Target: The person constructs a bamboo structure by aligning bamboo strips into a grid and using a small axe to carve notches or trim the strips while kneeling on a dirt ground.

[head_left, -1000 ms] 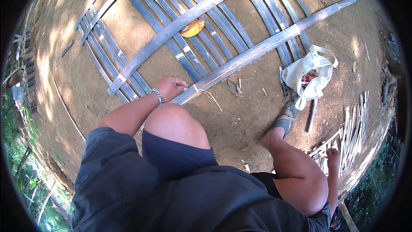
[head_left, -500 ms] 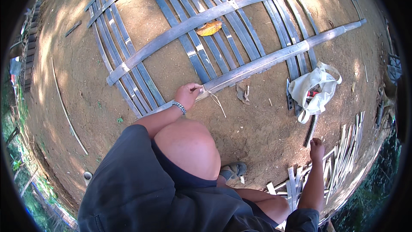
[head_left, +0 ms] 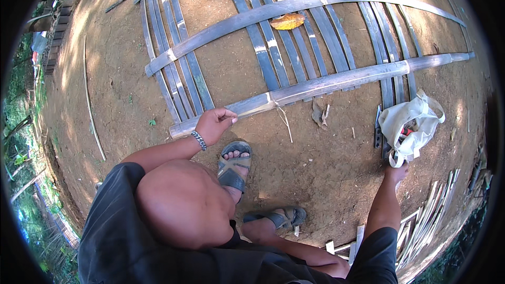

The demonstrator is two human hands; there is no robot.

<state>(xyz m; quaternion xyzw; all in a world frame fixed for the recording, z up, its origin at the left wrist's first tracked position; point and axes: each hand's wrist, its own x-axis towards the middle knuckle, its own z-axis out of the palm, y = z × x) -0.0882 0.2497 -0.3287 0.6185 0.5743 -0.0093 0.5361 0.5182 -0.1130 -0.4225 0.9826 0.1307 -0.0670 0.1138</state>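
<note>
On bare dirt: left hand (head_left: 214,124) closed around near bamboo pole (head_left: 336,80), steadying it across thin slats (head_left: 273,47). Right hand (head_left: 396,171) stretched out, fingers at white plastic bag (head_left: 407,121); grip on it unclear. Sandalled foot (head_left: 234,164) braced beside pole.

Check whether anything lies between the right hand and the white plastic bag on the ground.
Nothing visible does. The right hand reaches to the lower edge of the white plastic bag, at or just short of touching it. A dark flat tool lies beside the bag's left side, off the hand's line.
</note>
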